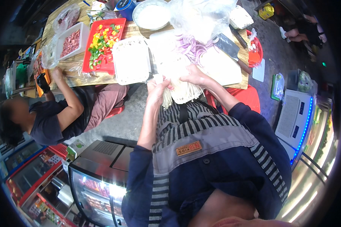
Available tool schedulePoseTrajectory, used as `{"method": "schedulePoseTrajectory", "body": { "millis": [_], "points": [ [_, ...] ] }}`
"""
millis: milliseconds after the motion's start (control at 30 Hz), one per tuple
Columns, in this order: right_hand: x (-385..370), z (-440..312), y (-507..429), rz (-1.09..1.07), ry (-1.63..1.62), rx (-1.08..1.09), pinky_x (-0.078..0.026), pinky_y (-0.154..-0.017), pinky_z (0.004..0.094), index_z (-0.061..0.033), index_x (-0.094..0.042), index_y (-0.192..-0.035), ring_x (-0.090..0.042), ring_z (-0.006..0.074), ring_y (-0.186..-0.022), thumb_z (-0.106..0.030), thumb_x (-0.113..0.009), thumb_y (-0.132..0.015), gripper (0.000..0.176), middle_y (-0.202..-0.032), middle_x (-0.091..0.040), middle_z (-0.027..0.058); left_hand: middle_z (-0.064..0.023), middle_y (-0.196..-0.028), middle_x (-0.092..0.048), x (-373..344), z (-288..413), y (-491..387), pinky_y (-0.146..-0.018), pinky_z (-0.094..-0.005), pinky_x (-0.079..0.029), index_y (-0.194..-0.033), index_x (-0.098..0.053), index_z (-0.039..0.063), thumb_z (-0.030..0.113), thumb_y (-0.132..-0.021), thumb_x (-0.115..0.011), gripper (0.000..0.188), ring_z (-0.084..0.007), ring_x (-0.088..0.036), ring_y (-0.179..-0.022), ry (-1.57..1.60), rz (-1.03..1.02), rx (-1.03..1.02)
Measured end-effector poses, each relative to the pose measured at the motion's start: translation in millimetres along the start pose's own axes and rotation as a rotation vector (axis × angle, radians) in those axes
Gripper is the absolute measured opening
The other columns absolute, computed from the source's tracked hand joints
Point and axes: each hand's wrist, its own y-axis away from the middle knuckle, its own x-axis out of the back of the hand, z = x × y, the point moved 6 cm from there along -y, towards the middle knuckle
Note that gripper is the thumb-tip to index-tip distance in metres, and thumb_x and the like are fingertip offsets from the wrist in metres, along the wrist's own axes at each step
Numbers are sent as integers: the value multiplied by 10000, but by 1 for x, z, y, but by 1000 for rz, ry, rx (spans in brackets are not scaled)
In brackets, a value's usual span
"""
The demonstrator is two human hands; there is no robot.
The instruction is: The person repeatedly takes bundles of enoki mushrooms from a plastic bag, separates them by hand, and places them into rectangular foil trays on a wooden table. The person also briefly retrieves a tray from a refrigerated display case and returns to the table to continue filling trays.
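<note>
A small bunch of enoki mushrooms [167, 98] is pinched in my left hand [157, 90], its thin stems hanging downward. My right hand [195, 75] grips a larger clump of enoki mushrooms [187, 92] at the front edge of the table. Bright glare washes out the upper part of that clump. Just left of my hands stands a white plastic tray [131, 61]; its contents are hard to make out. Sliced purple onion [191, 48] lies beyond my hands on a white cutting board [220, 69]. A cleaver [228, 46] rests across the board's right side.
A red tray [86, 61] holds diced peppers, beside a white tub [81, 37] of cut meat. A co-worker [62, 110] sits at left, one hand black-gloved. A white bowl [152, 14] and clear plastic bag [201, 17] are behind. A red stool [244, 96] stands right.
</note>
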Motion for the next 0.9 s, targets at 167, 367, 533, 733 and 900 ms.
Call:
{"method": "schedulePoseTrajectory", "body": {
  "millis": [167,367,533,733,900],
  "points": [
    [-7,-8,-5,-62,212,-185,-470,-624,288,83,-590,-859,-584,166,-696,-206,-697,-664,365,-720,-595,107,-96,-763,-600,2,-2,-6,-553,-266,-496,-1090,-466,-102,-45,-768,-597,353,-138,-564,-557,-175,36,-74],
    [6,-35,8,174,776,183,-468,-585,390,59,-543,-791,-594,325,-616,-178,-669,-709,281,-665,-573,202,-64,-780,-608,1,-8,9,-566,-236,-475,-1063,-522,-73,-18,-753,-628,332,-108,-575,-604,-432,75,-136],
    [4,-31,16,255,978,284,-441,-562,444,40,-518,-744,-560,397,-606,-131,-592,-759,187,-633,-546,230,-28,-786,-605,-20,-1,24,-597,-214,-463,-1079,-566,-39,23,-724,-652,371,-64,-554,-640,-790,23,-318],
    [6,-30,10,320,1020,289,-439,-550,444,12,-535,-685,-565,375,-597,-140,-548,-779,179,-593,-542,207,-61,-807,-609,-31,-10,32,-601,-227,-470,-1134,-541,-38,58,-716,-650,443,-90,-567,-653,-685,-46,-39],
    [0,-37,10,290,988,341,-445,-533,431,-12,-562,-668,-570,351,-575,-121,-533,-767,150,-597,-553,189,-150,-928,-599,-48,18,36,-756,-308,-466,-1131,-545,-18,61,-680,-652,470,-200,-580,-818,-1076,-74,-554]
  ]
}}
